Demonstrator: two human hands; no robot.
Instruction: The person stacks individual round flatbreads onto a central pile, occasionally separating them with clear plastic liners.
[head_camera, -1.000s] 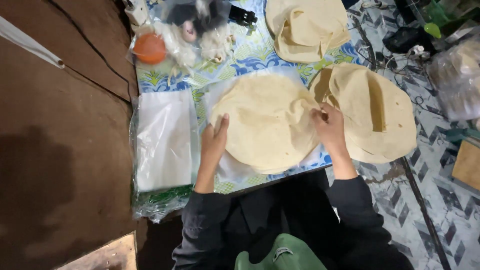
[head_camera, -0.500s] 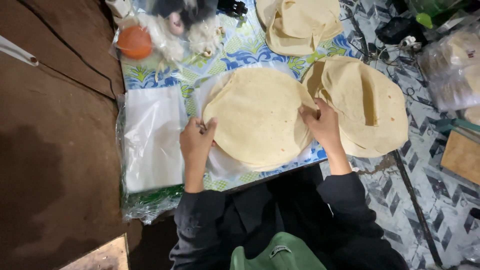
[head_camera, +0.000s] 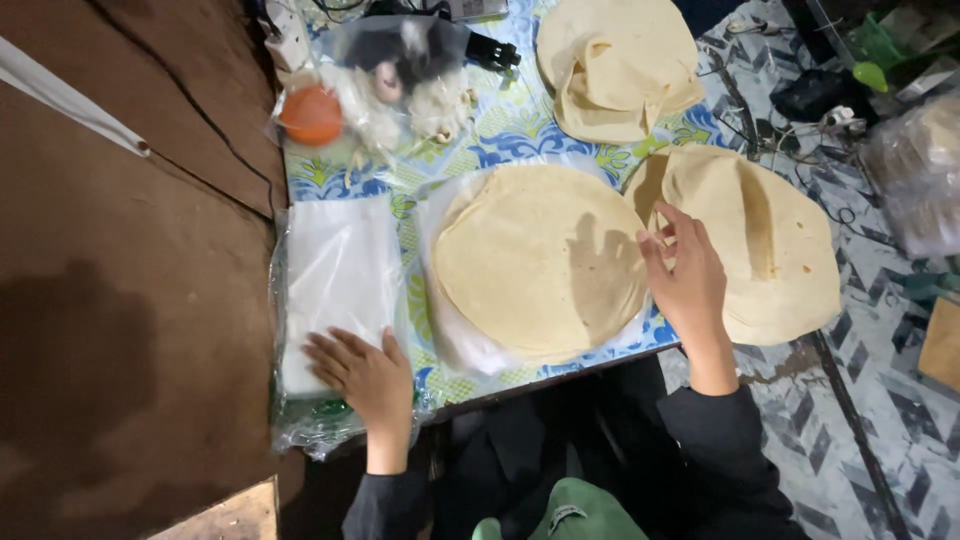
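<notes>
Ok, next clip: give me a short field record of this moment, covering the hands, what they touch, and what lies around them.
left hand: flat, fingers spread, on the stack of clear plastic bags
right hand: open, fingers at the edge of the round pale flatbread stack
under that stack: clear plastic sheet
right of it: second flatbread pile, partly folded
far side: folded flatbreads; orange round lid
surface: blue and green floral tablecloth
</notes>
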